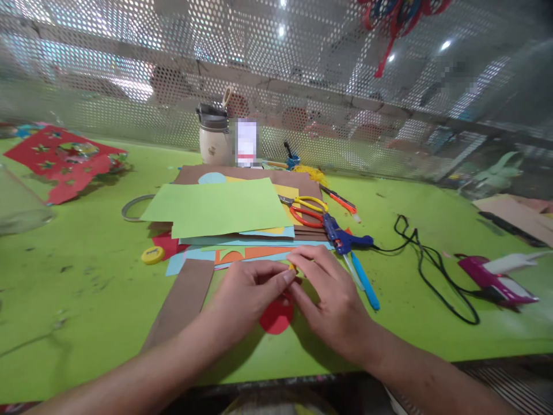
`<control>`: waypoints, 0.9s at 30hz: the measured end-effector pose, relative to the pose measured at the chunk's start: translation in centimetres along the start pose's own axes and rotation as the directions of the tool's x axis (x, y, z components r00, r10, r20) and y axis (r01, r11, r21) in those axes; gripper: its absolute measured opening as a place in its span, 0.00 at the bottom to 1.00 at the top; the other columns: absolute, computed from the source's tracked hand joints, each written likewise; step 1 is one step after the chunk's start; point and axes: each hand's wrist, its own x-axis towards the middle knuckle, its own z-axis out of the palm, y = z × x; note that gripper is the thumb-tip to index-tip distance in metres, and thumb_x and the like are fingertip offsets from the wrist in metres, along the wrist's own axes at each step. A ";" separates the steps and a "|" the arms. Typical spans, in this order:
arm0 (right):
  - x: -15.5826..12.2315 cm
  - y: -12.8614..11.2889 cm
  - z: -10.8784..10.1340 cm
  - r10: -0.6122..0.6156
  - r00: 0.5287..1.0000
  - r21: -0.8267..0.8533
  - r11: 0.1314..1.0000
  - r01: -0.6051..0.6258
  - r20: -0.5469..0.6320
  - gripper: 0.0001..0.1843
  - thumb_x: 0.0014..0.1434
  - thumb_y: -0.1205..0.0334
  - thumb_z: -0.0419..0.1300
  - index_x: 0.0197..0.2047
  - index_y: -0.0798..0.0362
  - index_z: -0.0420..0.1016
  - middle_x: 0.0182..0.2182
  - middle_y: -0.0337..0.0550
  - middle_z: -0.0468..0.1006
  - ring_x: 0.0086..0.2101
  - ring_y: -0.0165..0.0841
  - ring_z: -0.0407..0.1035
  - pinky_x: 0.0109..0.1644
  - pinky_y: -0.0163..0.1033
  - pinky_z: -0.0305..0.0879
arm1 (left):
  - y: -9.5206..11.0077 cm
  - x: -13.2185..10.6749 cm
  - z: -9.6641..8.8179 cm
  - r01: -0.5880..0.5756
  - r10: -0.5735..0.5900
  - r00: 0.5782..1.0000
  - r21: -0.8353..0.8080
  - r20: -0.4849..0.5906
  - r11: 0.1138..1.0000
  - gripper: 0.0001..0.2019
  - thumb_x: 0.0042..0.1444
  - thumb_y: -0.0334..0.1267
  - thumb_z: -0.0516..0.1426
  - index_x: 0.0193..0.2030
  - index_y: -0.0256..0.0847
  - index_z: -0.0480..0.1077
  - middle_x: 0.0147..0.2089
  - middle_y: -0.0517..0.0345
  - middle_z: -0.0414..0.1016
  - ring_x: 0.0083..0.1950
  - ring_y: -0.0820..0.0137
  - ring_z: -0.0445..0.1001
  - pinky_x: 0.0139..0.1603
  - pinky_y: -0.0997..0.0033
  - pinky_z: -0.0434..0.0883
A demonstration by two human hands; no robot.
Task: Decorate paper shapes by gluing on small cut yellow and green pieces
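Note:
My left hand [250, 291] and my right hand [330, 297] meet over the green table [86, 288], fingertips pinched together on a small yellow piece [292, 266]. Under them lies a red paper circle [276, 316], partly hidden by both hands. A brown paper strip [184, 302] runs along beside my left forearm. Just beyond my fingers lie orange and light blue paper pieces [254, 253], and behind those a stack of sheets topped by a light green sheet [216, 208].
Yellow-and-orange scissors [307, 210], a blue glue gun [341, 235] with a black cord [432, 271] and a blue pen [365, 282] lie to the right. A pink tool [492, 279] sits far right. A tape ring [133, 207], yellow cap [152, 254], white jar [213, 138] and red cut paper [60, 161] are around.

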 end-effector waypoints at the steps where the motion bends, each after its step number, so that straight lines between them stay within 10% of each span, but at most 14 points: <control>1: 0.0 0.0 0.0 0.000 1.000 -0.002 1.000 0.000 0.000 0.13 0.66 0.70 0.56 0.52 0.62 0.72 0.45 0.57 0.75 0.46 0.42 0.69 0.50 0.50 0.71 | -0.1 0.0 0.0 0.002 -0.002 1.000 0.000 -0.010 1.000 0.11 0.55 0.40 0.61 0.28 0.37 0.79 0.29 0.52 0.79 0.34 0.63 0.74 0.38 0.68 0.70; 9: -0.1 0.0 -0.2 0.042 0.999 0.051 0.998 -0.041 -0.020 0.15 0.64 0.66 0.60 0.53 0.58 0.72 0.46 0.56 0.76 0.47 0.42 0.70 0.50 0.50 0.72 | 0.0 -0.1 -0.1 0.001 -0.003 0.998 -0.036 -0.062 0.999 0.10 0.55 0.38 0.62 0.25 0.38 0.78 0.28 0.53 0.80 0.30 0.65 0.74 0.35 0.70 0.71; 17: 1.1 0.6 -1.9 0.345 0.921 0.412 0.824 -0.389 0.180 0.07 0.65 0.63 0.59 0.39 0.53 0.79 0.36 0.45 0.78 0.36 0.34 0.73 0.39 0.39 0.72 | 0.3 -0.1 0.0 0.048 -0.050 0.999 -0.164 -0.008 0.985 0.11 0.53 0.43 0.66 0.28 0.36 0.78 0.25 0.52 0.80 0.26 0.66 0.77 0.32 0.69 0.74; 27: 1.4 0.7 -2.2 0.391 0.884 0.569 0.679 -0.464 0.255 0.06 0.61 0.62 0.62 0.32 0.53 0.77 0.28 0.38 0.73 0.30 0.30 0.69 0.34 0.36 0.69 | 0.0 -0.2 -0.2 0.188 -0.124 0.968 -0.303 0.217 0.934 0.16 0.60 0.46 0.59 0.34 0.31 0.79 0.31 0.42 0.82 0.27 0.66 0.78 0.30 0.72 0.74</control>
